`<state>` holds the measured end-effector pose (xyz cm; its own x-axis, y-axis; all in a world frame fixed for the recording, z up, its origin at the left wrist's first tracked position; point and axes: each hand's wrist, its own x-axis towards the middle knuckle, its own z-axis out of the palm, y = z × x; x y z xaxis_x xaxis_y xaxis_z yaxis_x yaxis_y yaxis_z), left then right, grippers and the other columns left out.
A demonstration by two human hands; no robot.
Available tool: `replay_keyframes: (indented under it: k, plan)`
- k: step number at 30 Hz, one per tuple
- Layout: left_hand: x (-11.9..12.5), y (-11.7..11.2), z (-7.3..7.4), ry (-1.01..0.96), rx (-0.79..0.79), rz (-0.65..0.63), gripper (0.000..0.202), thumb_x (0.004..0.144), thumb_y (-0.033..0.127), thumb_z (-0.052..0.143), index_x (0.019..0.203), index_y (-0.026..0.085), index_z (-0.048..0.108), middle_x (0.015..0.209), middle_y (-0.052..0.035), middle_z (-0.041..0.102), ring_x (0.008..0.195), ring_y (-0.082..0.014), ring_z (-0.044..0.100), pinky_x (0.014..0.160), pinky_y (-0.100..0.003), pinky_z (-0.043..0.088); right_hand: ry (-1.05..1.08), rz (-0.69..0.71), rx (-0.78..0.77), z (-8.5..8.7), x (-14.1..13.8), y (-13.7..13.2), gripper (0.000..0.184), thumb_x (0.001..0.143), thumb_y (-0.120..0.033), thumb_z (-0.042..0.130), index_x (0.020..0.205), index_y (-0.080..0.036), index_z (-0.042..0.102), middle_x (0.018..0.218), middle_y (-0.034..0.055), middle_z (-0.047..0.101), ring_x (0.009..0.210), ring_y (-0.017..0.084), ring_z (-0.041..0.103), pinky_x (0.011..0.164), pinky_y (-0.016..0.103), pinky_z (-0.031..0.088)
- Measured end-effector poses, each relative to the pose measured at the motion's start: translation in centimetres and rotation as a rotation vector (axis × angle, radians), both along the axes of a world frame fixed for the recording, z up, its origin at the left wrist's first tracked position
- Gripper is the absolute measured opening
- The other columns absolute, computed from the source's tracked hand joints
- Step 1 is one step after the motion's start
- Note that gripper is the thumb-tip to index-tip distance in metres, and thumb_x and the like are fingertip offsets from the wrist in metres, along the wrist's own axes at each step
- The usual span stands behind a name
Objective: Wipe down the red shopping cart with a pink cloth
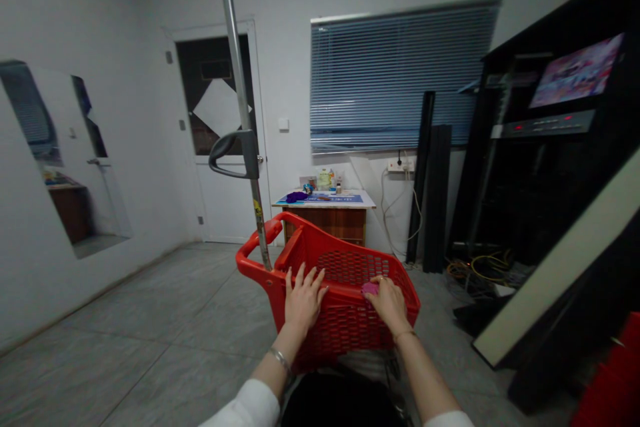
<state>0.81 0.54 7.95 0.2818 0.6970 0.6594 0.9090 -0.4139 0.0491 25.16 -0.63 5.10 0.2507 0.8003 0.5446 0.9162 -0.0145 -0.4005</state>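
Observation:
A red plastic shopping basket (350, 260) on wheels stands on the tiled floor in front of me, with a metal pull pole (240, 107) and a grey grip rising from its left end. My left hand (303, 297) lies flat on the near rim, fingers spread. Over the same rim, further right, my right hand (387, 303) is curled around a small pink object (370, 288) that it presses there. The inside of the basket is mostly hidden from me.
A wooden desk (330, 213) with bottles and a purple cloth stands under a blue window blind (400, 73). A door is at back left. Black shelving with a screen (575, 73), loose cables and a leaning board crowd the right side.

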Motion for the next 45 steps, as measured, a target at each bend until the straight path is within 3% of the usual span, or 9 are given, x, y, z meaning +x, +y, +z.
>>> replay_keyframes:
  k: [5,7,10,13,20,24,33,38,45]
  plan:
    - [0.0,0.0,0.0,0.003,-0.003,-0.001,0.042,0.1,0.045,0.043,0.141,0.039,0.052,0.141,0.0003,0.06,0.142,-0.0296,0.038,0.12,-0.06,0.013,-0.005,-0.083,-0.127,0.4,-1.4,-0.2,0.04,0.085,-0.043,0.061,0.12,-0.024,0.063,0.109,0.0135,0.066,0.098,0.027,0.062,0.08,0.04,0.047]
    - [0.0,0.0,0.0,-0.001,-0.002,-0.002,0.042,0.1,0.045,0.042,0.14,0.038,0.053,0.141,-0.0004,0.06,0.142,-0.0301,0.038,0.12,-0.06,0.013,-0.036,-0.113,-0.094,0.1,-1.9,-0.6,0.05,0.086,-0.058,0.059,0.126,-0.028,0.062,0.111,0.0153,0.065,0.096,0.03,0.061,0.078,0.044,0.047]
    - [0.1,-0.1,0.1,-0.004,0.0,0.001,0.042,0.1,0.044,0.042,0.14,0.037,0.054,0.141,-0.0005,0.06,0.142,-0.0304,0.038,0.12,-0.061,0.013,-0.081,-0.172,0.059,-0.4,-2.7,-0.9,0.057,0.084,-0.072,0.052,0.116,-0.028,0.07,0.105,0.0165,0.065,0.093,0.03,0.059,0.078,0.046,0.047]
    - [0.2,-0.2,0.1,-0.003,-0.002,0.002,0.042,0.1,0.044,0.042,0.14,0.037,0.054,0.141,-0.0002,0.06,0.142,-0.0303,0.038,0.12,-0.06,0.013,-0.07,-0.182,0.171,-0.7,-3.9,-0.9,0.051,0.091,-0.064,0.045,0.109,-0.025,0.073,0.101,0.0169,0.064,0.092,0.028,0.057,0.08,0.043,0.047]
    - [0.0,0.0,-0.1,0.005,0.008,0.001,0.043,0.1,0.045,0.042,0.141,0.037,0.052,0.142,-0.0015,0.06,0.142,-0.0302,0.039,0.12,-0.059,0.015,-0.124,0.031,0.214,-0.7,-7.4,-0.6,0.037,0.097,-0.045,0.045,0.122,-0.028,0.067,0.123,0.0122,0.062,0.105,0.026,0.053,0.087,0.039,0.046]
    - [-0.3,0.1,-0.1,0.025,0.012,-0.007,0.044,0.1,0.047,0.043,0.143,0.04,0.049,0.143,-0.0006,0.058,0.141,-0.0286,0.04,0.12,-0.058,0.014,-0.176,0.077,0.236,-1.6,-4.9,-1.0,0.038,0.099,-0.043,0.042,0.125,-0.028,0.066,0.126,0.0088,0.062,0.108,0.024,0.053,0.093,0.037,0.044]
    - [-0.2,0.2,-0.2,0.017,0.009,-0.005,0.044,0.099,0.046,0.044,0.143,0.04,0.049,0.141,0.0006,0.06,0.141,-0.0294,0.041,0.12,-0.059,0.013,-0.064,0.009,0.326,-5.5,6.3,-1.7,0.052,0.097,-0.055,0.036,0.121,-0.022,0.067,0.121,0.0138,0.064,0.117,0.026,0.054,0.1,0.045,0.043]
    - [-0.1,0.2,-0.3,0.011,0.001,0.003,0.043,0.099,0.046,0.044,0.142,0.041,0.05,0.14,0.0012,0.061,0.141,-0.0292,0.04,0.12,-0.059,0.012,-0.041,-0.029,0.361,-6.0,6.3,-1.5,0.059,0.094,-0.064,0.037,0.123,-0.021,0.065,0.122,0.0155,0.062,0.12,0.028,0.052,0.1,0.048,0.043]
    - [0.2,-0.1,-0.1,-0.007,-0.011,-0.012,0.042,0.099,0.045,0.045,0.14,0.04,0.053,0.141,0.0014,0.06,0.143,-0.0313,0.037,0.119,-0.061,0.013,-0.048,-0.06,0.399,-5.3,2.4,-1.1,0.051,0.098,-0.052,0.037,0.131,-0.02,0.061,0.131,0.015,0.058,0.118,0.025,0.053,0.1,0.04,0.044]
